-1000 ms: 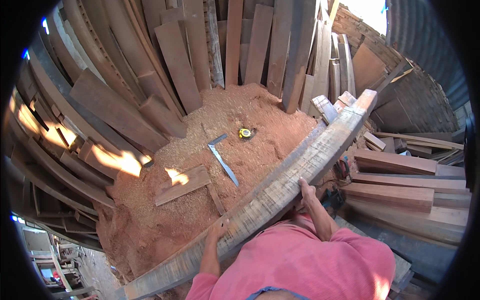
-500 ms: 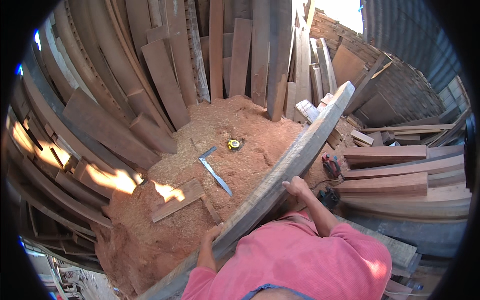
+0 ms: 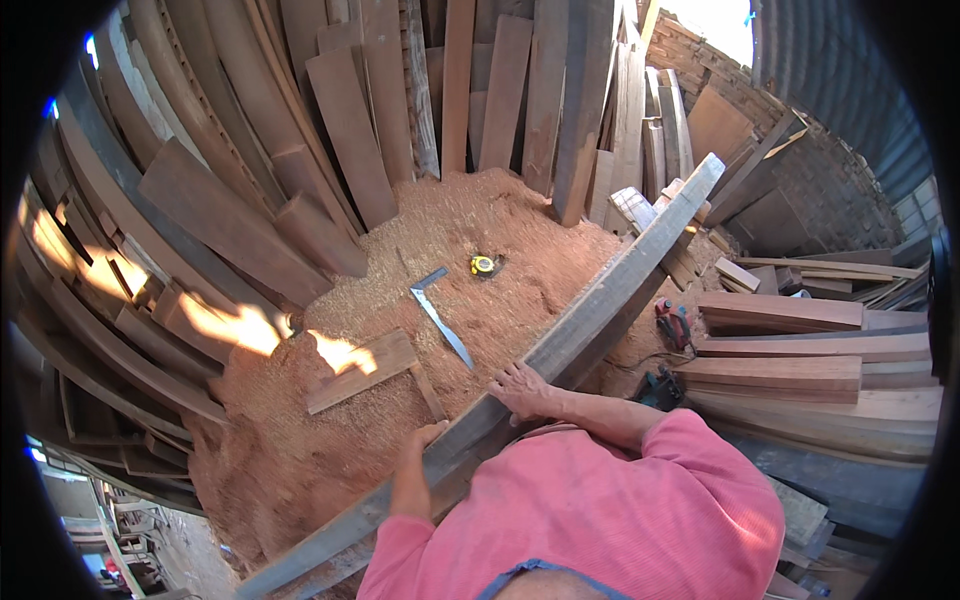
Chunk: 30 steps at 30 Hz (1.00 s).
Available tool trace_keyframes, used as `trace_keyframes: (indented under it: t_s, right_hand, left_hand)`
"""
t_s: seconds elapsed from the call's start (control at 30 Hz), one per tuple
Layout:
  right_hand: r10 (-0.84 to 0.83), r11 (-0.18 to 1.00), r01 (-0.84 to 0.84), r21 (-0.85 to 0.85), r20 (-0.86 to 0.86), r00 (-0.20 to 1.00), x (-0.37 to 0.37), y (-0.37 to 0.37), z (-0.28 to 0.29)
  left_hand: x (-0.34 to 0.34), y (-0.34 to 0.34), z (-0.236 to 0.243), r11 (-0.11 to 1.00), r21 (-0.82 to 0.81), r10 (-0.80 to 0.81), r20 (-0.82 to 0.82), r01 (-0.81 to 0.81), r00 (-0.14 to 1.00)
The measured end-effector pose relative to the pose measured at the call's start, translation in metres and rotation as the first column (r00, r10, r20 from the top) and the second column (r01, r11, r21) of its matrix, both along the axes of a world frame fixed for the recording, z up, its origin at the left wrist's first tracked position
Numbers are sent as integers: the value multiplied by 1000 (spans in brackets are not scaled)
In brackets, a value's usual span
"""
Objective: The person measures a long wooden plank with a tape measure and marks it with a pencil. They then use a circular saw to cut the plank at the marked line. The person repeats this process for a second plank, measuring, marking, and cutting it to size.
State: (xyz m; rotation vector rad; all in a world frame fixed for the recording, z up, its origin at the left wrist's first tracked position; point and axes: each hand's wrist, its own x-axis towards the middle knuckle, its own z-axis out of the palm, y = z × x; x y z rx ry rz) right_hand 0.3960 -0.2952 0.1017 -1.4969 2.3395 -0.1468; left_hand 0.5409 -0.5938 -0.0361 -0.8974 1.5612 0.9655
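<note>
Leaning planks [image 3: 350, 140] ring a mound of reddish sawdust [image 3: 560, 265]. Across the front of a pink-shirted person [image 3: 580, 510], a long, weathered timber beam [image 3: 580, 325] slants from lower left to upper right, seemingly held near the body for support. The left hand [image 3: 425, 435] meets its far edge, fingers partly hidden, so their grip cannot be told; the right hand [image 3: 520, 390] lies over the beam, fingers slightly apart, perhaps to steady it, though clamping cannot be judged. Beyond, an L-shaped square [image 3: 445, 330] and yellow tape measure [image 3: 482, 265] rest on the sawdust, likely for easy reach
</note>
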Motion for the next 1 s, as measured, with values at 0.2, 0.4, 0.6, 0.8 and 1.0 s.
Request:
trace_keyframes:
  t_s: [0.2,0.4,0.6,0.8,1.0]
  right_hand:
    - [13,997,-15,80,23,1000,-13,-23,6]
    - [79,989,-74,130,-33,996,-4,-40,-4]
    - [44,968,-42,248,-3,999,0,-30,-8]
    - [76,956,-69,285,-13,997,-11,-28,-5]
    - [111,919,-121,376,50,993,-6,-47,7]
  left_hand:
    - [17,-37,-31,981,57,193,-165,-186,967]
    - [12,-40,-44,987,-137,-120,-259,87,958]
    - [11,-25,25,846,-197,158,-794,-495,587]
    - [132,9,113,-14,961,385,-249,-276,-889]
    - [284,59,-1,-500,624,299,-527,-601,-796]
